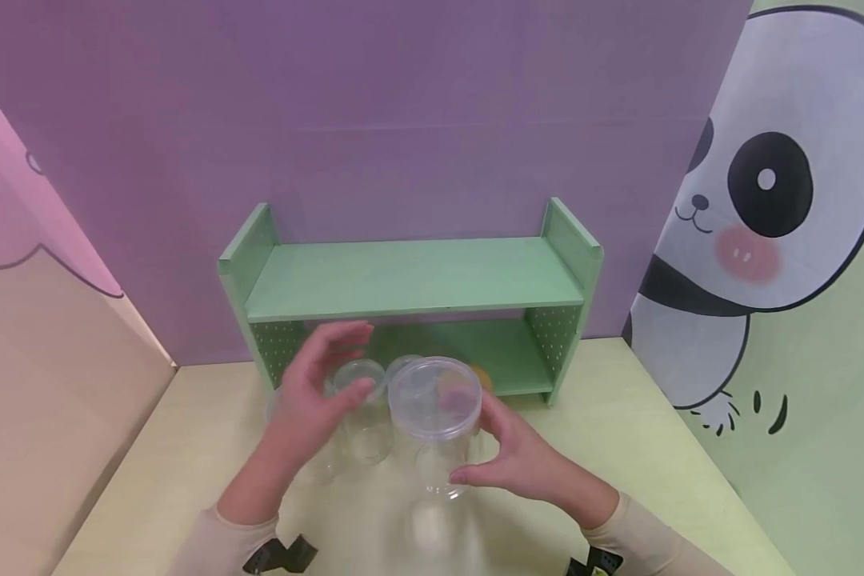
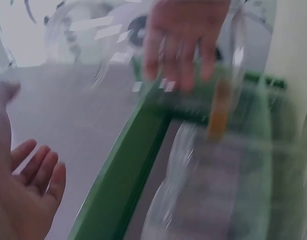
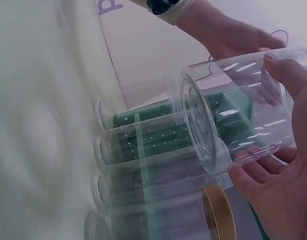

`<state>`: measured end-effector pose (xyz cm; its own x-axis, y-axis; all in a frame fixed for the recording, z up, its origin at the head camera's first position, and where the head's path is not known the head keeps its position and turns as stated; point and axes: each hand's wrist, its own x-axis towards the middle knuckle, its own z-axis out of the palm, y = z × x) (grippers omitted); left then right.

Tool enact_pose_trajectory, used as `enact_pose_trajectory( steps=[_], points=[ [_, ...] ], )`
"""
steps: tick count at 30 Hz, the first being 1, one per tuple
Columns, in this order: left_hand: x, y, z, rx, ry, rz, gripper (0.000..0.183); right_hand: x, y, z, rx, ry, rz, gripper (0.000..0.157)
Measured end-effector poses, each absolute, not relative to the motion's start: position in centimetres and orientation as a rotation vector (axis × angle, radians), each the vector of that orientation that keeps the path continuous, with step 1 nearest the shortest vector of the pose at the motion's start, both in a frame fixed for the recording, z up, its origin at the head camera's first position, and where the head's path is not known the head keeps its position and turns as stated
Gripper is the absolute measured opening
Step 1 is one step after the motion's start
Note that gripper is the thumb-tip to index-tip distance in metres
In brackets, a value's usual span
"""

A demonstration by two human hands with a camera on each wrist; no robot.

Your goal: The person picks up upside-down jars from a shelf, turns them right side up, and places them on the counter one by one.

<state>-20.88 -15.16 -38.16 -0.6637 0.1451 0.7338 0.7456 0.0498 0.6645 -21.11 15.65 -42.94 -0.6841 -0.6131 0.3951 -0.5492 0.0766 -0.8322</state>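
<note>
My right hand (image 1: pixel 518 460) grips a clear plastic jar (image 1: pixel 435 448) with a clear lid (image 1: pixel 435 396), thumb on the near side and fingers round its right. The jar (image 3: pixel 243 107) is up off the table, as the right wrist view shows. My left hand (image 1: pixel 310 404) hovers to the left of it with nothing held, its fingers loosely bent. Beneath and behind that hand stand other clear jars, one of them a lidded jar (image 1: pixel 367 428). In the left wrist view the left hand (image 2: pixel 31 190) is apart from the held jar, which is blurred there.
A green two-tier shelf (image 1: pixel 414 276) stands against the purple back wall. Several clear jars line up before it, one with an orange-brown lid (image 3: pixel 221 212), partly hidden by the held jar in the head view. Printed side walls flank the pale table (image 1: pixel 619 480).
</note>
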Motion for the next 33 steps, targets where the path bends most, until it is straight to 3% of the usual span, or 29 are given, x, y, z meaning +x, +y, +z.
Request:
enact_pose_trajectory(
  steps=[7, 13, 22, 33],
  points=[
    [-22.1, -20.5, -36.8, -0.274, -1.879, -1.486, 0.032, -21.1, 15.9, -42.9, -1.218, 2.241, -1.721, 0.102],
    [-24.4, -23.9, -37.0, 0.046, -1.745, -1.355, 0.028, -21.1, 16.2, -43.0, -1.187, 2.24, -1.734, 0.107],
    [-26.5, -25.9, -38.0, 0.093, -1.841, -1.292, 0.054, -21.3, 17.0, -43.1, -1.175, 2.274, -1.73, 0.101],
    [-27.3, -25.8, -39.0, 0.136, -1.804, -1.383, 0.042, -21.5, 19.3, -42.6, -1.083, 2.347, -1.793, 0.093]
  ],
)
